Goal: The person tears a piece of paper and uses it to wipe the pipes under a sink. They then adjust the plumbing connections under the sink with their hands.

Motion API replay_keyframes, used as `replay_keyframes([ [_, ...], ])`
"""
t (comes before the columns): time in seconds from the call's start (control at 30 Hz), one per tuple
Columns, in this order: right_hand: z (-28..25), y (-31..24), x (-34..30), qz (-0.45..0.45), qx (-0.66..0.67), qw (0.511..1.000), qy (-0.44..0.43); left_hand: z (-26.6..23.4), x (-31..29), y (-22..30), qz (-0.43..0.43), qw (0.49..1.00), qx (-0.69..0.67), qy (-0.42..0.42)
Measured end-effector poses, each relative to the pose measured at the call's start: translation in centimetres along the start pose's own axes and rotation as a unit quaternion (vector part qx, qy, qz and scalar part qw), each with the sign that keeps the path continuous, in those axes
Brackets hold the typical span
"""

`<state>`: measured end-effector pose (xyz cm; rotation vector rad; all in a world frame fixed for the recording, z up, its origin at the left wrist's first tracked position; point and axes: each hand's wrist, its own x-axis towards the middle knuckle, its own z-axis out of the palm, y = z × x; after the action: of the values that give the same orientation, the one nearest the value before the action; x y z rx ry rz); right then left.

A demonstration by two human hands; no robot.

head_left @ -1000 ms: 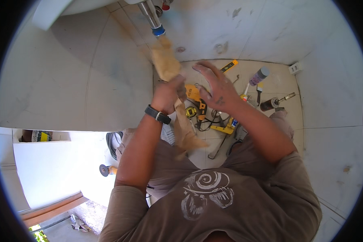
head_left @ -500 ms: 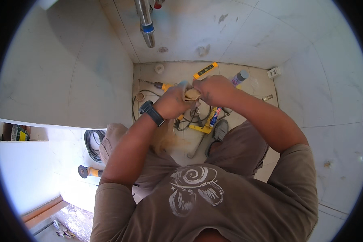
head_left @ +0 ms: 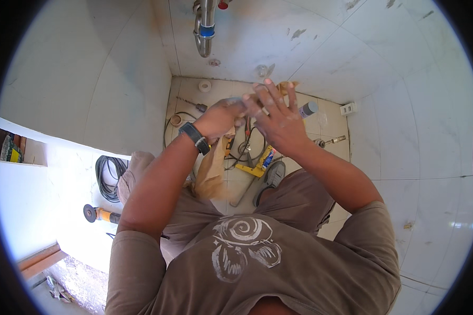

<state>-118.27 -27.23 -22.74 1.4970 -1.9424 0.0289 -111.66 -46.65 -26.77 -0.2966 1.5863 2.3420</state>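
Note:
My left hand, with a dark watch on its wrist, is closed on a long strip of brown paper. The strip hangs creased from below the palm toward my left knee. Right beside it, my right hand is raised with its fingers spread, its fingertips close to my left fingers. A small brown, crumpled-looking piece shows behind the right fingertips; whether they touch it I cannot tell. Some bluish grey shows at my left fingers, too blurred to name.
Below my hands lie a yellow tool, a tube and cables. A drill bit, a tape roll and a spray can are farther off. An angle grinder and coiled cable lie left; a metal pipe hangs ahead.
My right hand has opened and spread its fingers, off what both hands held together. The brown paper now hangs from my left hand. The view has shifted slightly.

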Motion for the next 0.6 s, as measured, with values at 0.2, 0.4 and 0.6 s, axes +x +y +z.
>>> replay_keyframes([
  [0.2,2.0,2.6,-0.2,0.076,0.209,0.953,-0.206,0.5,-0.5,0.3,-0.004,0.985,0.144,-0.090],
  [0.4,0.6,3.8,0.3,0.211,0.426,0.723,-0.502,1.9,-1.0,-1.6,0.253,0.756,0.604,0.008],
  [0.6,-0.7,6.0,0.4,0.308,0.550,0.482,-0.609,3.0,-1.1,-1.8,0.293,0.715,0.635,0.009],
])
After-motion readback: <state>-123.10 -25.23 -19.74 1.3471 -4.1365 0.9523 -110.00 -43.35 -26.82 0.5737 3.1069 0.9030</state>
